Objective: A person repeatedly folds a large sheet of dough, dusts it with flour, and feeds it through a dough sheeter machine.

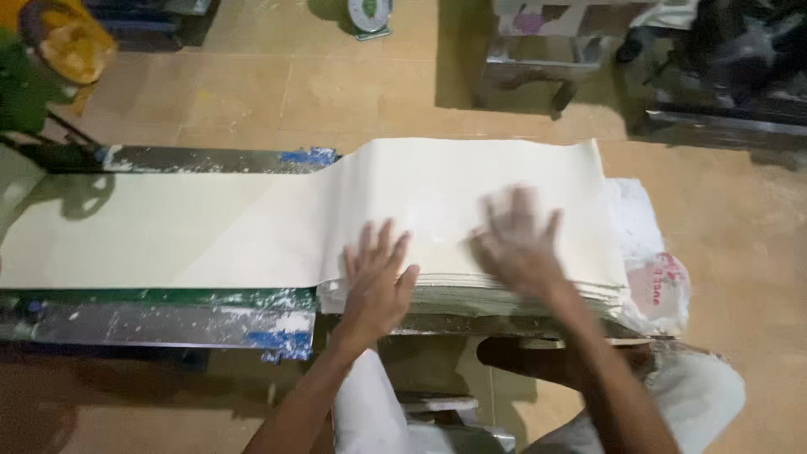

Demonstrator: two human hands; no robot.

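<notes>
The left hand (pixel 376 282) lies flat, fingers spread wide, on the near edge of the folded stack of pale cream dough sheet (pixel 471 210). The right hand (pixel 517 244), blurred, fingers splayed, rests beside it on the stack. Beyond the stack stands a small weighing scale (pixel 370 17) on the floor.

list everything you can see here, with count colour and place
dough sheet: one, cream, along the conveyor from the left
folded dough stack: one, cream, centre, under both hands
conveyor frame: one, grey metal with blue and green, left
plastic bag: one, white, right of the stack
scale: one, pale green, floor at top
floor: tan tiles
left hand: flat on the stack
right hand: blurred, on the stack
</notes>
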